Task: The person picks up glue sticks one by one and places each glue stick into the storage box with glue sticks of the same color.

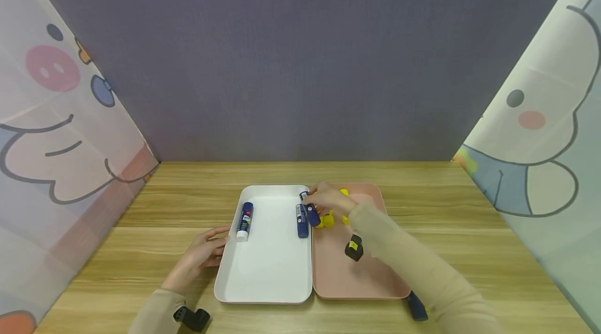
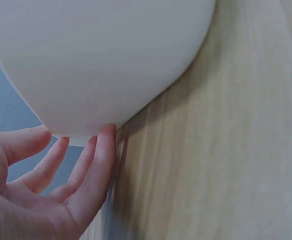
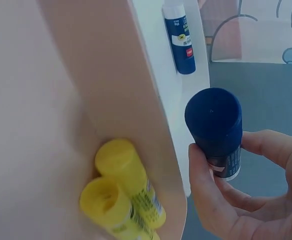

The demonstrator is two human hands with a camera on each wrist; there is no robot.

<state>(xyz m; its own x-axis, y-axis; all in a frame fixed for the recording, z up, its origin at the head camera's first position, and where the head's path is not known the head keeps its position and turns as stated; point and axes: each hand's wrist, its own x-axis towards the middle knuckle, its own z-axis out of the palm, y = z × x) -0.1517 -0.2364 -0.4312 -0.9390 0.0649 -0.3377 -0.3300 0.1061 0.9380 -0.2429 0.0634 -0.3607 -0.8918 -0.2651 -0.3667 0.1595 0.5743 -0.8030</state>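
Note:
My right hand [image 1: 326, 197] pinches a dark blue glue stick [image 3: 213, 120] between thumb and fingers. It is above the place where the white tray's right wall meets the pink tray. Below its fingers, another blue glue stick [image 1: 302, 223] lies along that wall inside the white tray [image 1: 263, 276]. A third blue glue stick with a white end [image 1: 244, 222] rests at the tray's left side. My left hand [image 1: 202, 253] touches the tray's left outer side with its fingertips, thumb close to the rim. Yellow glue sticks [image 3: 131, 185] lie in the pink tray [image 1: 357, 282], partly hidden by my right hand.
Both trays stand side by side on a wooden table [image 1: 117, 271]. A dark blue object [image 1: 416, 307] lies by the pink tray's near right corner, partly behind my right sleeve. A dark grey panel [image 1: 300, 62] rises behind the table, with cartoon-printed sheets at both sides.

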